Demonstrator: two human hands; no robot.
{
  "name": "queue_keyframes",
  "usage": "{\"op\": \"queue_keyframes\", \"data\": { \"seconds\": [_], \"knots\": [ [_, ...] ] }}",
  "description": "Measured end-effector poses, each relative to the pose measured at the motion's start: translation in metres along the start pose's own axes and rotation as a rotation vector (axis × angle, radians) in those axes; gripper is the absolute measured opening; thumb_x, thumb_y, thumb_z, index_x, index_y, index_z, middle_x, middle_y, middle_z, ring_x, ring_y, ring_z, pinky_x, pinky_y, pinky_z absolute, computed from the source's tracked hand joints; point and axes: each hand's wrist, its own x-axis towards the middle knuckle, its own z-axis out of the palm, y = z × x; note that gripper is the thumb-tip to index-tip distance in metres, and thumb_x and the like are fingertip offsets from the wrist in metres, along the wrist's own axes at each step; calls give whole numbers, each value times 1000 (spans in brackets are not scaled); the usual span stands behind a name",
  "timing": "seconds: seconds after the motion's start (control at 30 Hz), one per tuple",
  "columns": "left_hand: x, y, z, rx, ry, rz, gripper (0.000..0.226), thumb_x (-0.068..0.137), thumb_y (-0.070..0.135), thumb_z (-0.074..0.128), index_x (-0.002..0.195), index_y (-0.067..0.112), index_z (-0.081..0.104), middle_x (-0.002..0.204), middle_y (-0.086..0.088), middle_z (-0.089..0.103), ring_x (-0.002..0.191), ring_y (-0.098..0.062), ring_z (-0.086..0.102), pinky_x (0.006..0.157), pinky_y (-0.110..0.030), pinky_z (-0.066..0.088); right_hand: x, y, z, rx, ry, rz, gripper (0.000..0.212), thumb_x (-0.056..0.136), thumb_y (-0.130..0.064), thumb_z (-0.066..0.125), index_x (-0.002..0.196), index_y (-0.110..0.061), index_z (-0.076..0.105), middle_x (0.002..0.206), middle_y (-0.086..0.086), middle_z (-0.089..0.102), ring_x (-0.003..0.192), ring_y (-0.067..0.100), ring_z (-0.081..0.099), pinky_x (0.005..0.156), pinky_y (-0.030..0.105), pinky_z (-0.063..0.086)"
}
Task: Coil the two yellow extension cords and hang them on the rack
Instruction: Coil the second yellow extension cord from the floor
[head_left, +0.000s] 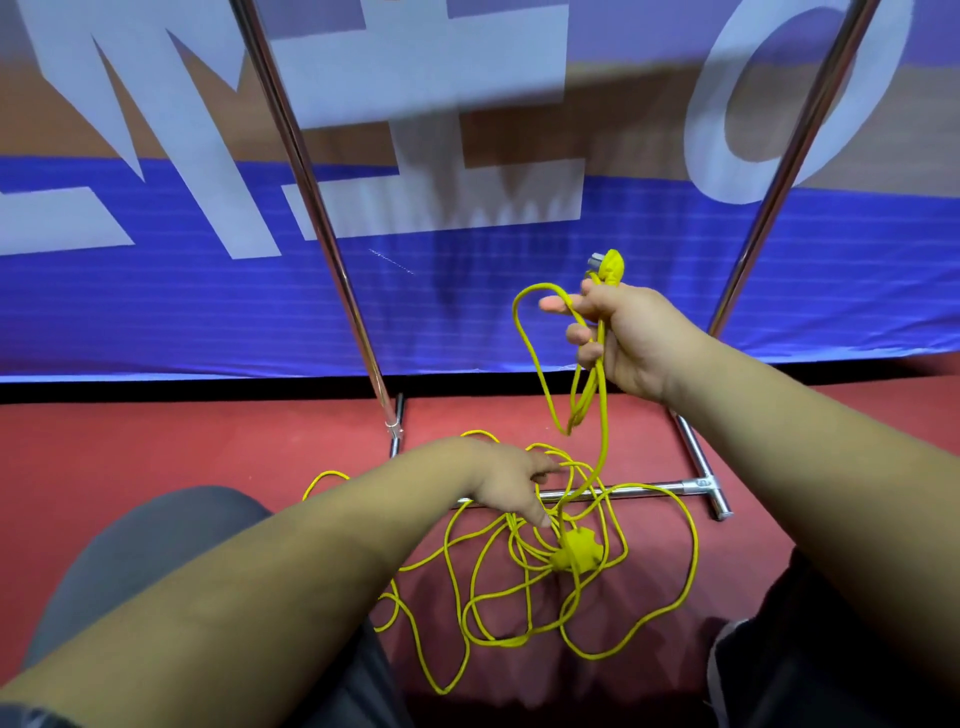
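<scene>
Right grip (623, 338) raised, clutching yellow cord (612, 269); left grip (506, 480) reaches down.

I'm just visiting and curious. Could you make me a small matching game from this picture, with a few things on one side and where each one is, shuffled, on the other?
Things
1. plug
2. socket block
3. left hand
4. rack's base bar

Places
A. flat on the red floor, with loops of yellow cord crossing over it
B. sticking up above the right hand, which grips the cord
C. down on the floor in the middle of the tangle
D. reaching down to the tangle

Pairs: 1-B, 2-C, 3-D, 4-A
</scene>
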Motion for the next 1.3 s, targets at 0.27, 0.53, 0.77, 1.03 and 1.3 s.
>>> {"op": "queue_keyframes", "data": {
  "seconds": [0.27,0.53,0.77,1.03,1.3],
  "knots": [
    [23,8,16,-149,-130,272,27,103,20,62,129,14,68,130,-1,67,116,-17,61,105,-24,44,-10,-19,-8,5,-44,-23,18,104,-35,64,105,-17,61,73,-5,59,48,8,35,39,20,27],
    [49,-35,33,-42,-235,7,29,101,4,59,129,2,65,125,-20,71,86,-14,62,77,-23,48,-17,-26,-32,-21,-1,52,7,101,-19,51,95,-21,53,66,-7,45,41,7,25,37,22,26],
    [36,-61,22,26,-233,-160,29,93,3,67,120,10,72,90,7,68,96,-14,61,98,-33,48,-27,-30,-46,-129,6,80,15,107,-28,57,104,-18,69,54,-10,20,39,6,17,39,21,17],
    [18,-72,23,155,-383,-257,40,99,3,56,132,22,69,128,-2,69,108,-15,56,103,-34,44,-33,-37,-53,-63,-21,59,27,109,-39,54,91,-18,59,57,-8,35,35,5,24,33,19,17],
    [3,-70,25,235,-398,-343,49,99,-2,46,134,23,69,134,0,69,112,-16,61,105,-34,46,-43,-45,-56,-9,-141,95,19,103,-21,48,91,-13,60,53,-9,28,36,5,21,33,20,20]
  ]
}}
